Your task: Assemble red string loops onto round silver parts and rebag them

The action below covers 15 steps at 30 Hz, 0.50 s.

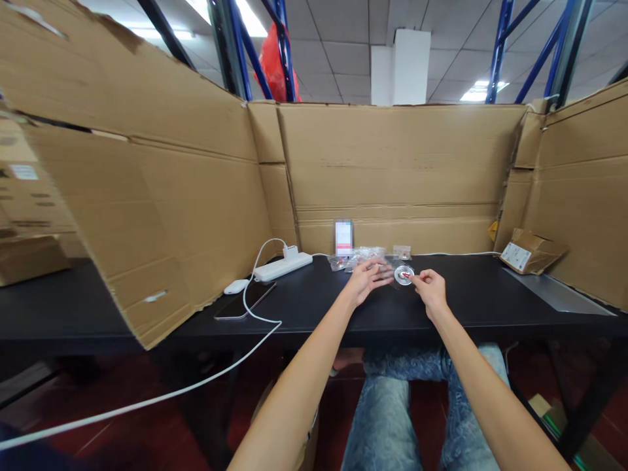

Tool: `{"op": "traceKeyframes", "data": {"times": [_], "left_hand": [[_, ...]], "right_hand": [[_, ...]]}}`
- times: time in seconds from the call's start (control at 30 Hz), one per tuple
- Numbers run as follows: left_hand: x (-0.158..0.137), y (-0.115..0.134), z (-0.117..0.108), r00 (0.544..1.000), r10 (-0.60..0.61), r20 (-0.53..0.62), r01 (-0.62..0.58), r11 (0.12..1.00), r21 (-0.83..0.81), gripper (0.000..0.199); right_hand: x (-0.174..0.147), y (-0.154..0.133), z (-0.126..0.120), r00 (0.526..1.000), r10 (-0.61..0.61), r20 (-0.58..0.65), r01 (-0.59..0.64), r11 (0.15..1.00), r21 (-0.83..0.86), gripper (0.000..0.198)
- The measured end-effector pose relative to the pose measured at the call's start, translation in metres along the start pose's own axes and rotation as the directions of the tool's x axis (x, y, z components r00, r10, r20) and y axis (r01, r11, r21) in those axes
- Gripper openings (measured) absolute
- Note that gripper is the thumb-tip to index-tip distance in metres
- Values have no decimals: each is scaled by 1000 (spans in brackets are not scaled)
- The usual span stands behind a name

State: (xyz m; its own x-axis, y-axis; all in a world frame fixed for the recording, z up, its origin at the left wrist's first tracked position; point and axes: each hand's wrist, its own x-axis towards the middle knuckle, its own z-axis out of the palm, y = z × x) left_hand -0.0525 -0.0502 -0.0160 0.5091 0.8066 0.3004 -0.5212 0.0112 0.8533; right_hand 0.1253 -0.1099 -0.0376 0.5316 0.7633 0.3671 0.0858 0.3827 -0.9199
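Observation:
My left hand (371, 280) is over the desk with its fingers stretched out and somewhat apart, holding nothing that I can see. It reaches beside a pile of clear plastic packets (367, 254). My right hand (430, 288) is closed in a pinch, its fingertips at a small red piece (406, 275). That piece shows against a small round white-rimmed disc (398, 279), which lies between my two hands. Whether the red piece is joined to the disc is too small to tell. Behind the hands, one small clear packet (401, 251) lies apart from the pile.
A lit phone (343, 238) stands at the back. To the left are a white power strip (283, 267), a white cable (262, 319), a white charger (236, 286) and a dark tablet-like device (240, 307). An opened carton (534, 251) sits right; cardboard walls (392, 163) surround the desk.

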Motion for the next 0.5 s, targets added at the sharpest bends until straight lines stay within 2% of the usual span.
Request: {"op": "traceKeyframes", "data": {"times": [0.17,0.37,0.5], "left_hand": [[-2,2,3,998,-58,25,58,998,16,22],[-7,3,10,975,-199,96,192,978,79,41],[-9,4,11,948,-255,189,235,964,122,40]], "right_hand": [[-3,-5,2,998,48,50,-53,993,103,38],[-6,-6,3,993,-3,118,-11,993,114,40],[-8,-10,3,985,-41,169,24,994,102,40]]}}
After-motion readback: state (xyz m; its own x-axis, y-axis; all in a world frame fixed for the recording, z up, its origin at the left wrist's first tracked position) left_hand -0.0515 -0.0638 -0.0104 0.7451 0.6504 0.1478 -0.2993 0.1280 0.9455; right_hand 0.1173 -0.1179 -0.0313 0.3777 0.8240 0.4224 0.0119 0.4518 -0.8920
